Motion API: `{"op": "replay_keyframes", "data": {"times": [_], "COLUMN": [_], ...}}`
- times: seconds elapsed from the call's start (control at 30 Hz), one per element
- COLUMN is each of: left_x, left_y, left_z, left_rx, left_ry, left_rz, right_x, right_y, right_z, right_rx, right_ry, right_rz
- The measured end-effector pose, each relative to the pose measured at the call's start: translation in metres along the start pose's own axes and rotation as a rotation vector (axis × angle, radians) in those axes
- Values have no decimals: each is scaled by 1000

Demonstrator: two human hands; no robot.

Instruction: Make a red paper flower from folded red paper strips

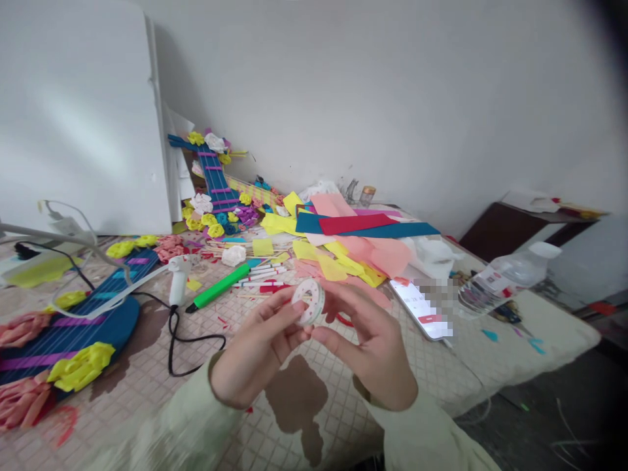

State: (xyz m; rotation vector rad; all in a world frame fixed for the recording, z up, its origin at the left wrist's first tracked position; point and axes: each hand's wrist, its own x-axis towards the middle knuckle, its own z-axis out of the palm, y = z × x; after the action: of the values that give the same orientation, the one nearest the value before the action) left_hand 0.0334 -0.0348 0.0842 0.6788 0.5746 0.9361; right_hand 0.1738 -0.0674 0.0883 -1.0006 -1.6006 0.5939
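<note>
A small round white spool (308, 302) with dark marks on its face is held up over the middle of the table. My left hand (262, 343) is closed on it, thumb pressed on its flat face and fingers beneath. From the other side my right hand (370, 340) curls round the spool, its fingers at the right rim and its thumb near the lower edge. Whether a loose thread end is between the right fingertips is too small to tell. Below the hands lies the patterned tablecloth (245, 418) with their shadow on it.
At left lie a decorated blue paper guitar (115, 320), a white glue gun (178, 281) with black cord and a green marker (220, 288). Coloured paper sheets (367, 226) cover the back. A phone (422, 307) and water bottle (507, 278) are at right, near the table's edge.
</note>
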Motion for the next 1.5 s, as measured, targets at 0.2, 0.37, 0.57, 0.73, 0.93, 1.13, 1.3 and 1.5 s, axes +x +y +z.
{"op": "replay_keyframes", "data": {"times": [0.2,0.37,0.57,0.73,0.93,1.13,1.3,1.5], "left_x": [4,9,12,13,10,12,12,10], "left_y": [2,2,5,6,8,8,14,20], "left_z": [2,2,-3,-7,-3,-8,-11,-8], "left_rx": [-194,-229,-137,-14,259,464,454,486], "left_ry": [47,46,34,-1,-44,-100,-186,-228], "left_rz": [-114,-110,-55,-3,124,217,219,199], "right_x": [8,12,17,21,28,30,31,33], "right_y": [1,1,3,5,9,13,10,4], "right_z": [7,8,6,2,3,2,-7,-14], "right_rx": [-125,-101,-58,-101,-143,-130,-109,-118], "right_ry": [99,140,172,152,22,-24,-125,-200], "right_rz": [-91,-103,-28,49,72,47,1,1]}}
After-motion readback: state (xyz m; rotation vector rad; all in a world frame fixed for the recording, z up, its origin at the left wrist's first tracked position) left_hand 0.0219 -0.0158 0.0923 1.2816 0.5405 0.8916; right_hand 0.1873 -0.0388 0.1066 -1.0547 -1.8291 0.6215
